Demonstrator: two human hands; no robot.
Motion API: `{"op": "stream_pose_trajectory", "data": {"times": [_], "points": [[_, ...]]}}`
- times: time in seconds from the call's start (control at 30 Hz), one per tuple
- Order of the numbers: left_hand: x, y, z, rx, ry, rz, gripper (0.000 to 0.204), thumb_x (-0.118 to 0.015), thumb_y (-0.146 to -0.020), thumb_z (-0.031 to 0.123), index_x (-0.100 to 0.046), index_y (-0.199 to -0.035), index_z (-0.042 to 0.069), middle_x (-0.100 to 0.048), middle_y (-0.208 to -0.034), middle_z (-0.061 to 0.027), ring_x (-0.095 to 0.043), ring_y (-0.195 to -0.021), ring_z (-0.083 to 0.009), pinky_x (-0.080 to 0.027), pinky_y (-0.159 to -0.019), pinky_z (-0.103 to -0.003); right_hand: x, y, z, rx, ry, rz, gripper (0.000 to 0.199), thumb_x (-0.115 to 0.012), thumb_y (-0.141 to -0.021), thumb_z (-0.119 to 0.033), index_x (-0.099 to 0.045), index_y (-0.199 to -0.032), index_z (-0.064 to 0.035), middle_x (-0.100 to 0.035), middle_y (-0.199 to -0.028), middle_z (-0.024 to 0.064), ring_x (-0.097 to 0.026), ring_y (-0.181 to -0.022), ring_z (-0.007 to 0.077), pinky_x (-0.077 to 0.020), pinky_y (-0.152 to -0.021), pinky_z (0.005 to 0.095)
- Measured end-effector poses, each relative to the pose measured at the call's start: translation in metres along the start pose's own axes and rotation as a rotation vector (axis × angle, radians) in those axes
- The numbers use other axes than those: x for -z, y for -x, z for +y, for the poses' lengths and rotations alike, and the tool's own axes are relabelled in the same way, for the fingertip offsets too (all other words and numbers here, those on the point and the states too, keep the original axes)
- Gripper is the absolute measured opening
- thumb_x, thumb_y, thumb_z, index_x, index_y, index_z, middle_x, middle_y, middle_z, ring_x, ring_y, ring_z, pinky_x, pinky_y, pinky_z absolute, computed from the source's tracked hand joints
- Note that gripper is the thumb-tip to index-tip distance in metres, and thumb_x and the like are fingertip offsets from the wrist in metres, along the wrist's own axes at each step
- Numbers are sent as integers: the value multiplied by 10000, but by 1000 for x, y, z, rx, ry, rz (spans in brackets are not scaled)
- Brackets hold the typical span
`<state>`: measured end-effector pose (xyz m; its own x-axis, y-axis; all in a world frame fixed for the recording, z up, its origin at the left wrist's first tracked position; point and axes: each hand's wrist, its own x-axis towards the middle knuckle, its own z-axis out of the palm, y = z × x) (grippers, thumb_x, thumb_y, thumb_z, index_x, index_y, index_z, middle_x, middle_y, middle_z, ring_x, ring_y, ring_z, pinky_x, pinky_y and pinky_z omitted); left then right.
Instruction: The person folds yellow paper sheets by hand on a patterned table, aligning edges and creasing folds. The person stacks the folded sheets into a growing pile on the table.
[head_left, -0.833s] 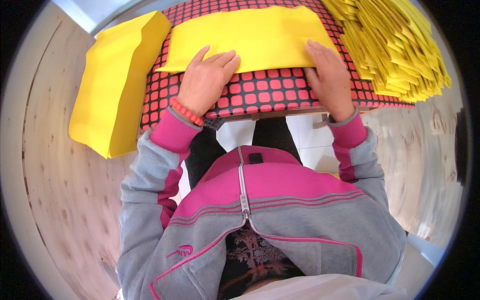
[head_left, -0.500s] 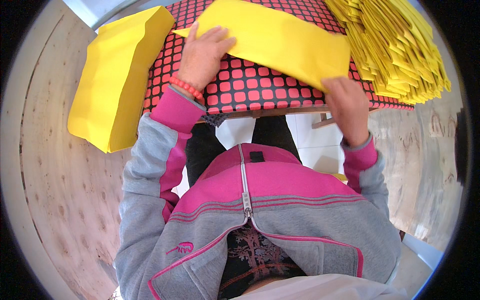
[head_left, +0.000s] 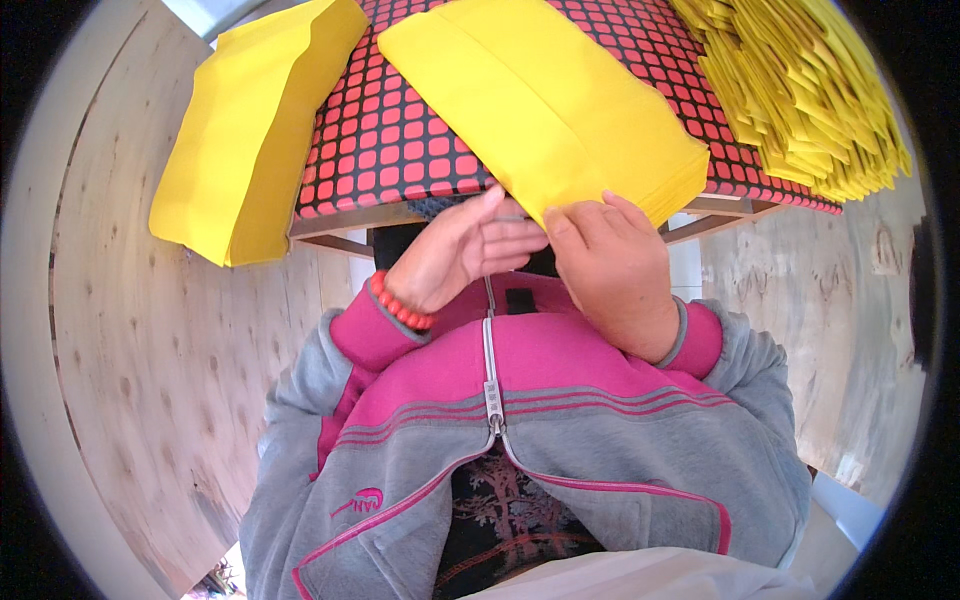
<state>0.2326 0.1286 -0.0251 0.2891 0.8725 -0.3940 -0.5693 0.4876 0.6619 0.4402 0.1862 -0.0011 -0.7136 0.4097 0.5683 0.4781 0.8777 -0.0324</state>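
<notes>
Covering the middle of the view, the bench (head_left: 400, 130) with its red-and-black squared top is carrying everything: a tall stack of yellow bags (head_left: 255, 125) is hanging over its left edge, and a fanned heap of folded yellow bags (head_left: 800, 90) is lying at its right end. Between them, the large yellow paper bag (head_left: 545, 105) is lying slantwise, its near corner jutting past the front edge toward the person's chest.

Both hands are meeting at that corner. The right hand (head_left: 610, 270) is pinching the paper's lower edge, thumb on top, fingers curled underneath, so its grip is closed on the bag. The left hand (head_left: 470, 250), wearing a red bead bracelet (head_left: 400, 305), is half-curled with its fingertips reaching under the same edge; whether it is actually gripping cannot be told.

Judging from this, the fold or turn is going best if both hands are keeping the edge taut and level, avoiding a crease across the flat face.
</notes>
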Motion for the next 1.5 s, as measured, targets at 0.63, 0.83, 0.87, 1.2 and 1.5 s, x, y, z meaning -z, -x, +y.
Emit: {"op": "stream_pose_trajectory", "data": {"times": [0.63,0.83,0.87,1.2,1.5], "points": [[42,60,19,-123,16,66,521,-542,-999,101,-418,-1485,-40,-563,-1447,-163,-591,-1292,-257,-448,-1131,-397,-2,20,132,-37,-129,41,681,-823,-762,-186,-572,-1384,-66,-609,-1389,150,-577,-1278,347,-469,-1047,440],[48,61,40,-29,-144,13,533,-561,-984,94,-427,-1481,-44,-590,-1423,-158,-608,-1278,-243,-476,-1099,-381,-43,-10,105,206,-348,150,429,-704,-862,-174,-640,-1275,-77,-642,-1354,117,-589,-1289,321,-463,-1078,444],[46,58,48,-23,-208,44,529,-563,-985,96,-432,-1478,-46,-592,-1421,-158,-613,-1272,-238,-486,-1088,-372,-45,-15,105,251,-361,119,373,-683,-876,-172,-662,-1235,-73,-659,-1328,110,-601,-1278,318,-471,-1072,444],[65,-53,156,-23,-882,27,446,-671,-959,137,-579,-1362,-32,-716,-1206,-95,-705,-1027,-150,-557,-915,-276,-34,4,82,299,-239,145,213,-637,-866,-109,-686,-1069,-71,-704,-1202,99,-697,-1116,280,-559,-926,383],[56,-99,206,-367,-1857,116,408,-685,-941,180,-651,-1294,-22,-725,-1218,-149,-683,-1134,-245,-522,-999,-351,-61,-37,23,181,-279,227,169,-613,-801,-123,-609,-958,-61,-688,-1101,107,-708,-950,252,-560,-750,351]]}}
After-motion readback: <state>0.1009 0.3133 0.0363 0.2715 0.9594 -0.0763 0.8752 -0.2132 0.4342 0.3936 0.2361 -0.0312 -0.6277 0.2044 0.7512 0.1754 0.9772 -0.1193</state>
